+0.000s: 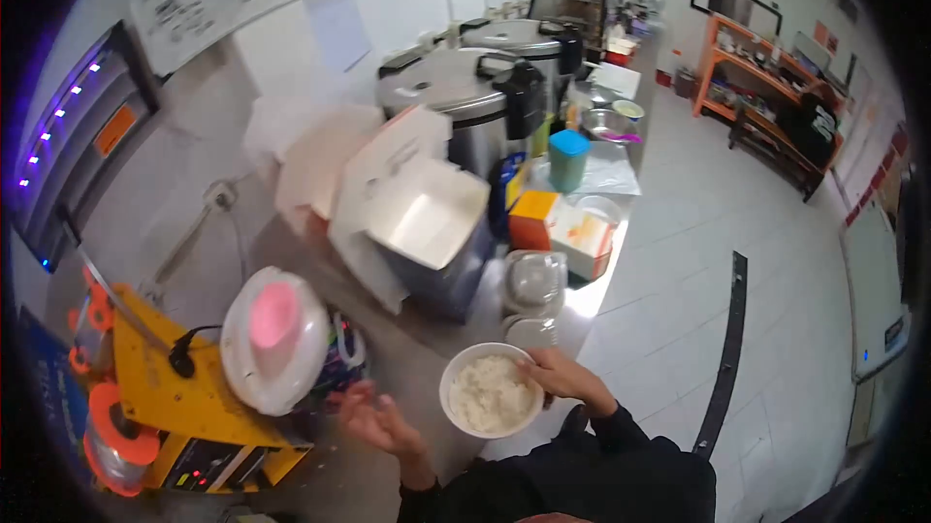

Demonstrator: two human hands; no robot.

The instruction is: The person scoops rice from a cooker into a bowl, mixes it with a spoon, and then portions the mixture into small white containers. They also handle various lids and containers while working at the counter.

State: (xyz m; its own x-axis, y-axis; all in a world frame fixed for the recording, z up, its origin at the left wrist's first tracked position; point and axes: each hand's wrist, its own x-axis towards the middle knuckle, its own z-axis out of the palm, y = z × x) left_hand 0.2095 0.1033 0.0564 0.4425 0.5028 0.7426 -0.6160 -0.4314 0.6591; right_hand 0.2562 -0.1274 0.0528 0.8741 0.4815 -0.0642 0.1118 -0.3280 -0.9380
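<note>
My right hand [565, 375] grips the rim of a white bowl [449, 413] from its right side. Cooked white rice [490, 392] fills much of the bowl, which is held in front of my body over the counter's edge. To the left, my left hand [380, 421] is raised with its fingers apart and holds nothing. Just above it is a white lidded tub [247, 368] with a pink bowl-shaped piece [274, 315] on top. Clear plastic containers [535, 283] lie beyond the rice bowl.
An open cardboard box [427, 213] stands on the counter, with large steel cookers [461, 87] behind it. A turquoise-lidded container [568, 159] and an orange-and-white box [533, 221] sit nearby. A yellow machine [160, 378] is at left. A person [813, 126] is at far right.
</note>
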